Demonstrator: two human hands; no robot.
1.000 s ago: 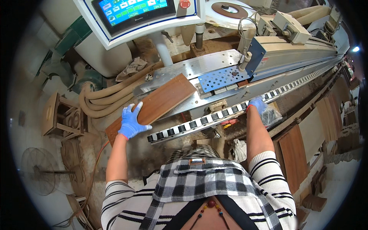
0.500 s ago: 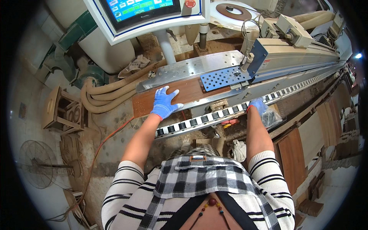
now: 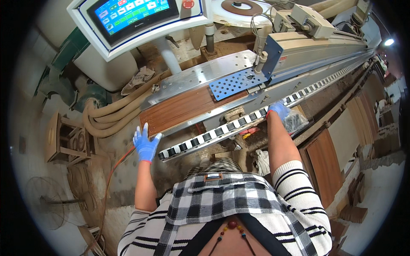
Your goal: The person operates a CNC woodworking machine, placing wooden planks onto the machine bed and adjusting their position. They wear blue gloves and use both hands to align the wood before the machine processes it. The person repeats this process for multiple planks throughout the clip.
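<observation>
A brown wooden board (image 3: 179, 112) lies flat on the machine's steel bed (image 3: 200, 64), its right part running in beside a blue perforated plate (image 3: 230, 85). My gloved left hand (image 3: 145, 143) is open, fingers spread, at the board's near left end. My gloved right hand (image 3: 277, 110) has its fingers curled over the long roller rail (image 3: 207, 136), which runs in front of the bed.
A control panel (image 3: 132, 19) stands above the bed, with ribbed hoses (image 3: 102, 128) to the left. A wooden stool (image 3: 68, 138) and a fan (image 3: 45, 196) sit at left. A beige machine beam (image 3: 307, 55) extends rightward. Boards (image 3: 324, 166) are stacked at right.
The board has swung from a diagonal position onto the bed, in line with the blue plate. My left hand moved onto it, then back leftward to its end. My right hand stays on the rail.
</observation>
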